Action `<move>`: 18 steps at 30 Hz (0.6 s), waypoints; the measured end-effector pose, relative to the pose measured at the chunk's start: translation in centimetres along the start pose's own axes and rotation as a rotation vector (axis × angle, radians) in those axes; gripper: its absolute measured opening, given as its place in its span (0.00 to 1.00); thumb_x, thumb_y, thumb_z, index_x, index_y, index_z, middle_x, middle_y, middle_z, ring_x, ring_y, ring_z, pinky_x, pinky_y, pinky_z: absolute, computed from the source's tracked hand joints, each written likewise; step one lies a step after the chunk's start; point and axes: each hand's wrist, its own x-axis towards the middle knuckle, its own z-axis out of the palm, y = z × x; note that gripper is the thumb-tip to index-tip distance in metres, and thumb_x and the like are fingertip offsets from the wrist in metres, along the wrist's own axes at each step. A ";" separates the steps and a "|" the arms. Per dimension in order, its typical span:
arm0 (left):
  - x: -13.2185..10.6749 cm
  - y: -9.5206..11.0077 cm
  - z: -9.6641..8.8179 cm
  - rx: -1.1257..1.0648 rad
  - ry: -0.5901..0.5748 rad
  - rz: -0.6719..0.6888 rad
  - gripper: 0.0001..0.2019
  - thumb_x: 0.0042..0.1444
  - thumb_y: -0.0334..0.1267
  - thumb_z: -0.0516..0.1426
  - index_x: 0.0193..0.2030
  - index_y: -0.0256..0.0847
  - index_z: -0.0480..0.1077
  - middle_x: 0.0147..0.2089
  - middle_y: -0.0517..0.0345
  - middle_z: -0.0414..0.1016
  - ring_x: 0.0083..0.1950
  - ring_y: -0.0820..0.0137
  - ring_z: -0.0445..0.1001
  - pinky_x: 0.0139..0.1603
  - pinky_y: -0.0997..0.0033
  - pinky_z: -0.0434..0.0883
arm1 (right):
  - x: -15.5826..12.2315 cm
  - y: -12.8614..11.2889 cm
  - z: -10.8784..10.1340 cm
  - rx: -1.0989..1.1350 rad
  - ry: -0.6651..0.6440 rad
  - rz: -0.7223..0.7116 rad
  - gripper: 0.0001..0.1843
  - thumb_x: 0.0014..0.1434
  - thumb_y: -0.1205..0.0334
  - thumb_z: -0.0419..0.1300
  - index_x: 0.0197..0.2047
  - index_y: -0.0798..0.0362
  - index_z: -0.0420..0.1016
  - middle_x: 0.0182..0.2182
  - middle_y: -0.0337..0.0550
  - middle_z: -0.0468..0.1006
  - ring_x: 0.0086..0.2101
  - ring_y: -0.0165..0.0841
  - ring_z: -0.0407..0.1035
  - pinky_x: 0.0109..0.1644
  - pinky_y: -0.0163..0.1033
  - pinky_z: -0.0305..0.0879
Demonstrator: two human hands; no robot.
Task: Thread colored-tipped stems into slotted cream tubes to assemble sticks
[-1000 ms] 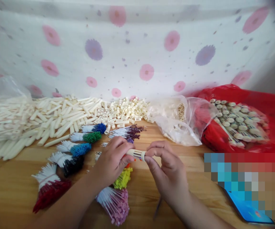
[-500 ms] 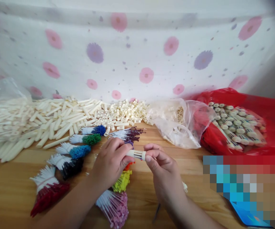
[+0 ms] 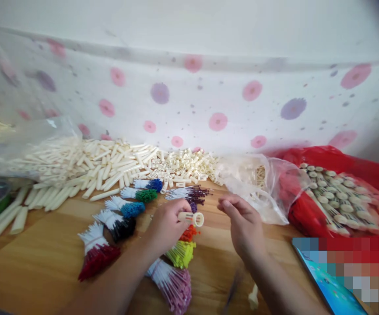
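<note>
My left hand (image 3: 170, 223) is closed around a cream slotted pen barrel (image 3: 191, 217). The barrel's round open end points to the right and toward me. To its right, apart from the barrel, my right hand (image 3: 245, 225) has thumb and forefinger pinched together; anything between them is too small to make out. Below my left hand are bundles of orange clips (image 3: 189, 234), yellow clips (image 3: 181, 253) and pink clips (image 3: 173, 284) with thin stems. A small cream plastic piece (image 3: 253, 297) lies by my right forearm.
Dark red (image 3: 99, 258), black (image 3: 124, 227), blue and green bundles lie at left. Behind them are piles of cream tubes (image 3: 110, 164) and slotted pieces (image 3: 189, 164). A clear bag (image 3: 275, 205), a red bag (image 3: 294, 192) of assembled barrels and a phone (image 3: 327, 280) are on the right.
My right hand has come away from the barrel's end and moved right. The barrel, still in my left hand, has turned its open end toward me. The view has shifted.
</note>
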 end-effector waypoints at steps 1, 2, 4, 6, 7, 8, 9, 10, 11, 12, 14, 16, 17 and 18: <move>0.1 0.0 -1.1 -0.020 0.038 -0.047 0.07 0.53 0.38 0.57 0.26 0.41 0.67 0.24 0.62 0.69 0.27 0.71 0.68 0.27 0.73 0.63 | 0.9 -0.2 0.8 -0.100 -0.120 0.001 0.08 0.57 0.58 0.59 0.34 0.54 0.75 0.31 0.43 0.77 0.34 0.33 0.71 0.40 0.42 0.69; 0.3 -0.1 -2.6 -0.027 0.086 -0.097 0.09 0.54 0.40 0.56 0.26 0.41 0.67 0.23 0.62 0.69 0.25 0.71 0.67 0.26 0.73 0.63 | 1.9 -0.3 1.8 -0.225 -0.250 -0.019 0.10 0.59 0.58 0.57 0.35 0.55 0.75 0.31 0.43 0.78 0.33 0.33 0.72 0.38 0.40 0.69; 1.2 -1.1 -5.8 0.009 0.182 -0.207 0.11 0.55 0.46 0.54 0.30 0.40 0.70 0.24 0.61 0.71 0.25 0.70 0.68 0.25 0.73 0.62 | 3.9 -0.5 4.2 -0.493 -0.487 -0.104 0.12 0.61 0.60 0.53 0.36 0.55 0.76 0.32 0.44 0.78 0.33 0.32 0.72 0.36 0.37 0.68; 2.6 -3.2 -8.8 0.121 0.242 -0.331 0.12 0.52 0.47 0.55 0.33 0.41 0.72 0.23 0.61 0.72 0.25 0.69 0.69 0.25 0.73 0.63 | 5.7 -0.2 7.2 -0.640 -0.619 -0.173 0.11 0.61 0.63 0.53 0.36 0.54 0.77 0.33 0.43 0.79 0.34 0.31 0.72 0.37 0.35 0.67; 3.4 -4.6 -9.9 0.164 0.241 -0.368 0.12 0.52 0.47 0.54 0.34 0.41 0.72 0.24 0.61 0.72 0.26 0.68 0.70 0.26 0.72 0.64 | 6.6 0.2 8.8 -0.680 -0.665 -0.199 0.10 0.60 0.64 0.54 0.36 0.53 0.77 0.34 0.42 0.79 0.35 0.31 0.72 0.40 0.35 0.66; 4.1 -6.0 -10.7 0.203 0.231 -0.392 0.13 0.52 0.46 0.53 0.34 0.40 0.73 0.24 0.60 0.73 0.26 0.68 0.71 0.28 0.72 0.65 | 7.3 0.6 10.4 -0.713 -0.706 -0.220 0.09 0.59 0.65 0.55 0.36 0.52 0.78 0.35 0.42 0.79 0.37 0.32 0.72 0.42 0.35 0.65; 4.8 -7.5 -11.1 0.265 0.213 -0.410 0.14 0.52 0.46 0.53 0.35 0.39 0.73 0.26 0.58 0.75 0.28 0.66 0.72 0.30 0.71 0.65 | 7.9 1.1 12.0 -0.759 -0.746 -0.241 0.09 0.58 0.65 0.56 0.36 0.52 0.78 0.37 0.43 0.79 0.39 0.33 0.71 0.44 0.36 0.64; 5.3 -8.9 -11.2 0.329 0.174 -0.407 0.15 0.52 0.47 0.52 0.36 0.39 0.74 0.29 0.56 0.76 0.31 0.65 0.73 0.33 0.70 0.66 | 8.4 1.6 13.5 -0.811 -0.780 -0.255 0.09 0.59 0.66 0.56 0.36 0.53 0.78 0.38 0.44 0.78 0.41 0.35 0.71 0.46 0.37 0.64; 5.7 -10.2 -11.0 0.343 0.152 -0.399 0.15 0.51 0.46 0.53 0.37 0.39 0.74 0.32 0.54 0.77 0.34 0.63 0.74 0.35 0.69 0.67 | 8.8 2.1 14.9 -0.867 -0.808 -0.264 0.09 0.59 0.66 0.55 0.37 0.54 0.78 0.38 0.46 0.78 0.42 0.36 0.71 0.47 0.39 0.64; 5.9 -11.4 -10.6 0.345 0.122 -0.389 0.15 0.51 0.45 0.53 0.37 0.39 0.75 0.34 0.53 0.78 0.37 0.62 0.74 0.38 0.69 0.67 | 9.1 2.6 16.2 -0.923 -0.833 -0.270 0.09 0.60 0.65 0.55 0.37 0.55 0.77 0.39 0.47 0.77 0.43 0.37 0.70 0.48 0.41 0.64; 6.0 -13.1 -9.7 0.313 0.063 -0.370 0.14 0.50 0.43 0.54 0.39 0.39 0.76 0.37 0.53 0.79 0.40 0.61 0.75 0.40 0.69 0.68 | 9.3 3.5 18.3 -1.032 -0.880 -0.275 0.10 0.62 0.62 0.55 0.42 0.56 0.74 0.42 0.47 0.75 0.44 0.37 0.70 0.48 0.45 0.66; 5.8 -14.3 -9.0 0.280 0.017 -0.351 0.14 0.50 0.41 0.54 0.41 0.40 0.75 0.40 0.54 0.79 0.42 0.62 0.75 0.43 0.70 0.68 | 9.3 4.1 19.8 -1.131 -0.924 -0.271 0.13 0.63 0.58 0.55 0.47 0.56 0.71 0.46 0.46 0.73 0.44 0.36 0.69 0.48 0.48 0.67; 5.7 -14.7 -8.8 0.267 0.001 -0.339 0.15 0.51 0.40 0.53 0.42 0.41 0.75 0.42 0.54 0.79 0.43 0.62 0.75 0.44 0.70 0.68 | 9.3 4.3 20.4 -1.178 -0.946 -0.262 0.15 0.63 0.57 0.56 0.50 0.55 0.69 0.48 0.47 0.72 0.45 0.36 0.69 0.48 0.48 0.68; 5.6 -15.1 -8.7 0.258 -0.011 -0.327 0.15 0.51 0.40 0.53 0.44 0.41 0.75 0.44 0.55 0.79 0.45 0.63 0.75 0.46 0.71 0.68 | 9.3 4.4 20.9 -1.222 -0.967 -0.249 0.16 0.63 0.57 0.56 0.51 0.55 0.68 0.49 0.47 0.71 0.45 0.37 0.69 0.48 0.48 0.68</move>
